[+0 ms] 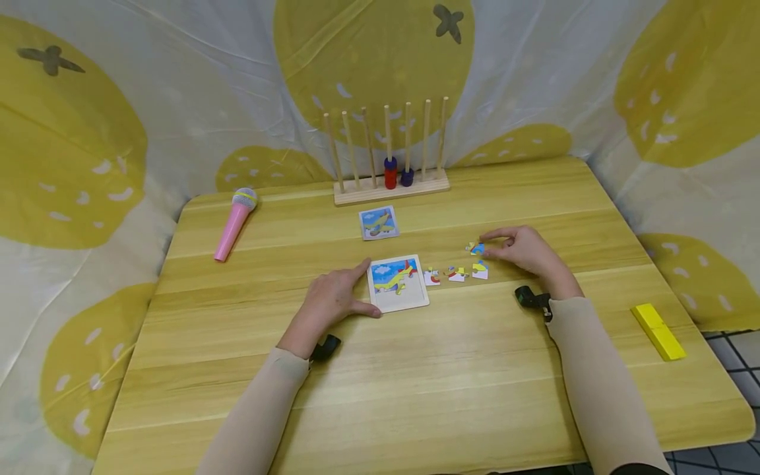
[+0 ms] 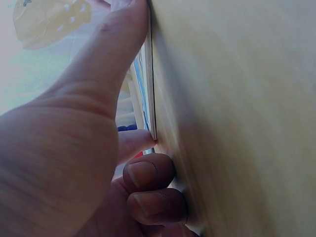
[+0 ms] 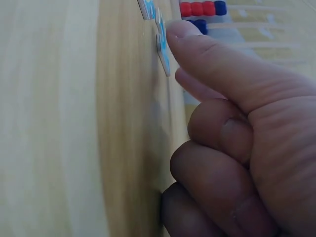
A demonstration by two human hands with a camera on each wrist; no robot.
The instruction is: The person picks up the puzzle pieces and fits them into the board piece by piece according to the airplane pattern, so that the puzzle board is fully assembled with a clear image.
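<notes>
My left hand holds the left side of a square puzzle board, forefinger at its far corner and thumb at its near corner. In the left wrist view the other fingertips are curled beside the board's edge. The board carries a partly filled airplane picture in blue, yellow and red. My right hand has thumb and forefinger at the edges of a blue and yellow puzzle piece. Its other fingers are curled in. Three loose pieces, a red-and-white one, a middle one and a yellow one, lie right of the board.
A small airplane picture card lies behind the board. Farther back stands a wooden peg rack with red and blue beads. The pink toy microphone lies at the far left, yellow blocks near the right edge. Patterned cloth hangs behind the table.
</notes>
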